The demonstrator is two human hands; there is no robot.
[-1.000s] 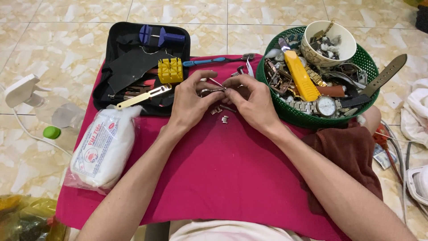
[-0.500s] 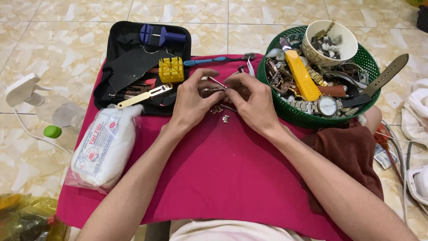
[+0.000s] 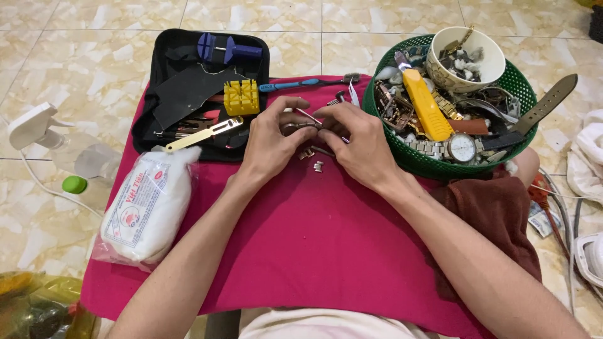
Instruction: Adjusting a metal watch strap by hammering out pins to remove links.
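Hands work on a small metal watch band near the far edge of the red cloth [image 3: 301, 251].
Left hand [image 3: 271, 141] and right hand [image 3: 361, 147] both pinch the band [image 3: 300, 126]; two loose links [image 3: 312, 159] lie apart beneath, the rest remains joined.

Both forearms bare, no sleeves; pale shirt [image 3: 326, 325] at the waist.

A: Small metal part [image 3: 300, 127] between both hands, mostly covered by the left hand [image 3: 270, 141] and right hand [image 3: 358, 147]; kind unclear.

B: Agreed. Loose links [image 3: 312, 158] on the red cloth [image 3: 314, 245] too small to make out. Black tool case [image 3: 169, 94] contents partly under its flap.

A: White cloth [image 3: 587, 157] cut by right edge; yellow bag [image 3: 38, 307] cut at bottom left.
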